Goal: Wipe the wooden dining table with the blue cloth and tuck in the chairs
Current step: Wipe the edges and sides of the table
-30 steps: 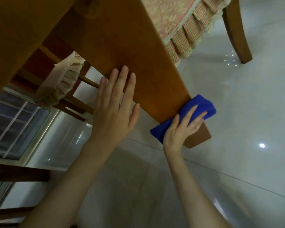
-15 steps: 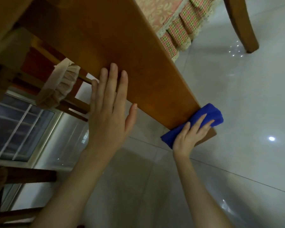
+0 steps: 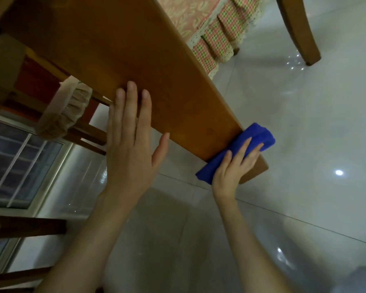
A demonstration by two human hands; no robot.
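Your left hand (image 3: 129, 144) flat on wooden table (image 3: 146, 66) slab, fingers straight, grasping nothing; likely bracing your lean. Your right hand (image 3: 232, 170) presses blue cloth (image 3: 256, 136) onto slab's low end, fingers spread, released, not clenched. Cloth folded thick, probably for firmer rub. Checked chair cushion (image 3: 216, 32) just behind slab. No readable writing.

Orange-brown table (image 3: 135, 60), vivid blue cloth (image 3: 259, 134).
The cloth at the table's lower end was one solid royal blue. Above the table, a seat cushion (image 3: 186, 15) wore a pink-and-cream leaf print with a red-and-green checked frill (image 3: 224, 32). Left of the table, a second cushion (image 3: 68, 108) was plain beige. The floor (image 3: 304, 123) was glossy pale grey.
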